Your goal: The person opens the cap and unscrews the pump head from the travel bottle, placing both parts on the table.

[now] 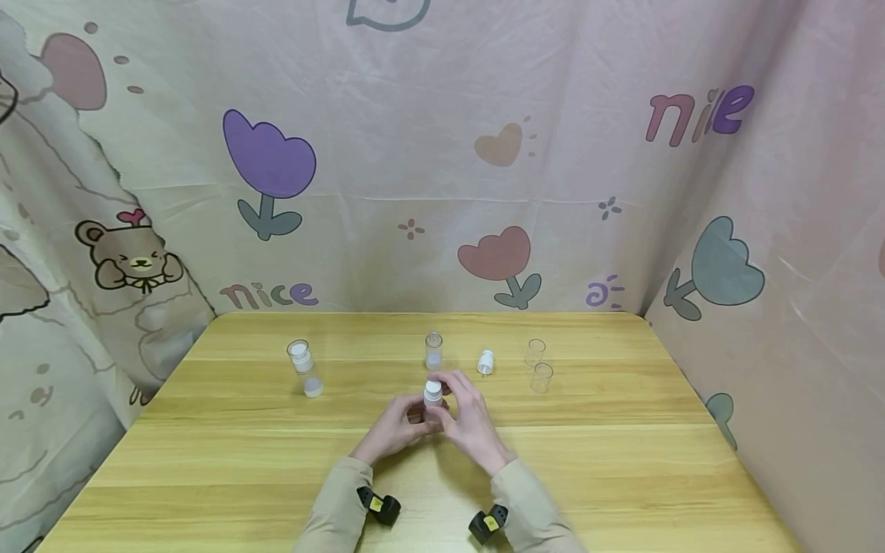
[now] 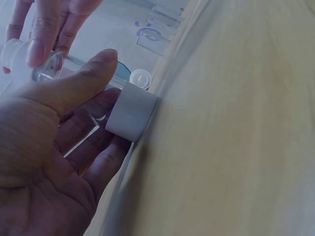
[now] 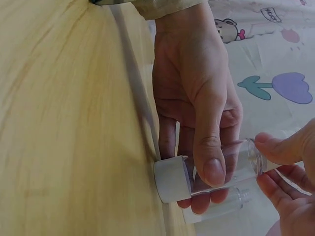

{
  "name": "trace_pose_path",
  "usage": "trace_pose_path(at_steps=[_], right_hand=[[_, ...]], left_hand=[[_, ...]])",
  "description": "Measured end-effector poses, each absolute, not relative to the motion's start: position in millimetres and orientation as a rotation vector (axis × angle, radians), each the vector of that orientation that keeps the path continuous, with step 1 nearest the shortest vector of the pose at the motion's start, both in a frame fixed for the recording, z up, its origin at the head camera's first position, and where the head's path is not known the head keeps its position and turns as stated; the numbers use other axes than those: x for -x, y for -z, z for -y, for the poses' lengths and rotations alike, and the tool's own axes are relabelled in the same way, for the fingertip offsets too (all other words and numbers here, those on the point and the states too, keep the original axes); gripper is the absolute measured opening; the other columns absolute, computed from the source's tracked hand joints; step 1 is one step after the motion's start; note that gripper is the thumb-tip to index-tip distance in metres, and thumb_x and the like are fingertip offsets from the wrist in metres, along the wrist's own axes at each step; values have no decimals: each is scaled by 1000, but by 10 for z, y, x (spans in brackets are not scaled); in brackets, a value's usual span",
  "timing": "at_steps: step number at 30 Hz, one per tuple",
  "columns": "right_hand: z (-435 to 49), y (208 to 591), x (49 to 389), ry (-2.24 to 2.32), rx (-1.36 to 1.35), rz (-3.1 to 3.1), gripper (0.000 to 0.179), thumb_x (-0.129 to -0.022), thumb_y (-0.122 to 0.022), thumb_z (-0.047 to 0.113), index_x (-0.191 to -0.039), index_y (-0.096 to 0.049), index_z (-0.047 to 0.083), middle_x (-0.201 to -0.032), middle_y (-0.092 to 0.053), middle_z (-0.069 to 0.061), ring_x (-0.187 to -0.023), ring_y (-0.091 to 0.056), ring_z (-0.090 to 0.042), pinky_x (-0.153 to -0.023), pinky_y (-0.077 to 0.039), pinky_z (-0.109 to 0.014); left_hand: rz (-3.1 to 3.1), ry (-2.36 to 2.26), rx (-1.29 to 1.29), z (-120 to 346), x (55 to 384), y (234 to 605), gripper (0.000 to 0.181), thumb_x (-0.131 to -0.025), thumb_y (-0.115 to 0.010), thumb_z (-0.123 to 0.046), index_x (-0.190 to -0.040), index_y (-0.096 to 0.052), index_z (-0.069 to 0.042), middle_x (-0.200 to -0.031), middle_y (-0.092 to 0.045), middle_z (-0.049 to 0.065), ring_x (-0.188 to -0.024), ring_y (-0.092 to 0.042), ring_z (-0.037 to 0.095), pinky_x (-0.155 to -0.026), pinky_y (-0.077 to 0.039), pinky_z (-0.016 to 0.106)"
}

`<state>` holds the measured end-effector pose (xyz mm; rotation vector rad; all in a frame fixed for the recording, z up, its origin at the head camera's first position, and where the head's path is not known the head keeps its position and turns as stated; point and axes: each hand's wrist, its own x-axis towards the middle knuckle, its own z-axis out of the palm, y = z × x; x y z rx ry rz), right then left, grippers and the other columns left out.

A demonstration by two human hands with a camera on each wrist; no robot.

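Observation:
My left hand [image 1: 397, 426] holds a small clear bottle [image 3: 236, 160] upright by its body, with the thumb on one side and the fingers round the other. The bottle's white base [image 2: 132, 112] is right at the table surface. At its top, the fingers and thumb of my right hand [image 1: 470, 418] pinch the white cap [image 1: 432, 390]. In the right wrist view, right fingers [image 3: 275, 147] meet the bottle's neck. Just beyond the hands stands a second clear bottle [image 1: 433, 352] with a bare threaded neck. To its right is a loose white pump top [image 1: 486, 362].
Two clear cylindrical covers, one farther back [image 1: 535, 351] and one nearer [image 1: 542, 377], stand to the right. Left of the hands is another bottle [image 1: 313, 386] with a white top under a clear cover [image 1: 298, 352]. A patterned curtain [image 1: 387, 153] hangs behind the wooden table [image 1: 207, 461].

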<state>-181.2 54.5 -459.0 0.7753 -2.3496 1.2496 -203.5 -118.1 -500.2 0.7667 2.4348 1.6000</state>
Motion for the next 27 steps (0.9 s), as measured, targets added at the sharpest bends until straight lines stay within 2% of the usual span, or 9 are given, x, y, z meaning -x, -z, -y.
trace_pose_path(at_steps=[4,8,12,15,18,22,27], right_hand=[[-566,4577,1814,-1262,-814,2362,49,-82,-75,-4,-128,-60,4,-120,-66,-10,-107,-66,-23,-97,-58,-37],[-565,4574,1810,-1261,-824,2384,53,-82,-76,-3,-131,-58,5,-125,-65,-9,-113,-65,-24,-102,-56,-42],[-517,4605,1811,-1241,-764,2358,55,-79,-81,2,-129,-58,3,-122,-64,-11,-110,-66,-25,-98,-57,-45],[-475,4627,1808,-1239,-693,2311,51,-79,-83,5,-124,-59,2,-115,-64,-10,-101,-66,-22,-90,-60,-40],[-462,4625,1804,-1257,-662,2281,47,-78,-83,5,-120,-61,2,-110,-65,-10,-95,-65,-20,-85,-60,-35],[-497,4608,1810,-1278,-713,2262,45,-78,-81,3,-119,-62,0,-109,-68,-11,-95,-67,-22,-85,-61,-32],[-546,4602,1828,-1271,-806,2238,41,-81,-78,-1,-120,-63,-1,-111,-69,-12,-97,-69,-24,-89,-61,-31]], left_hand=[[-2443,-1593,-770,1180,2027,4995,41,-89,-75,-13,-125,-65,2,-122,-71,21,-110,-69,34,-97,-56,22],[-2428,-1603,-806,1182,2032,4995,38,-90,-74,-11,-123,-65,4,-121,-71,22,-111,-69,35,-98,-57,22],[-2413,-1614,-829,1184,2044,5003,33,-90,-72,-7,-120,-66,4,-119,-71,23,-112,-69,36,-98,-56,20],[-2406,-1620,-822,1187,2048,5004,32,-90,-72,-6,-120,-67,4,-119,-71,23,-112,-69,35,-96,-55,17],[-2407,-1615,-819,1192,2044,4999,33,-90,-72,-7,-121,-67,4,-121,-70,24,-113,-69,36,-97,-57,20],[-2422,-1610,-792,1193,2032,4998,37,-90,-74,-10,-123,-66,4,-122,-70,24,-112,-69,37,-98,-58,25],[-2417,-1621,-771,1183,2032,5003,39,-90,-74,-12,-125,-66,2,-122,-71,22,-110,-70,32,-96,-57,20]])
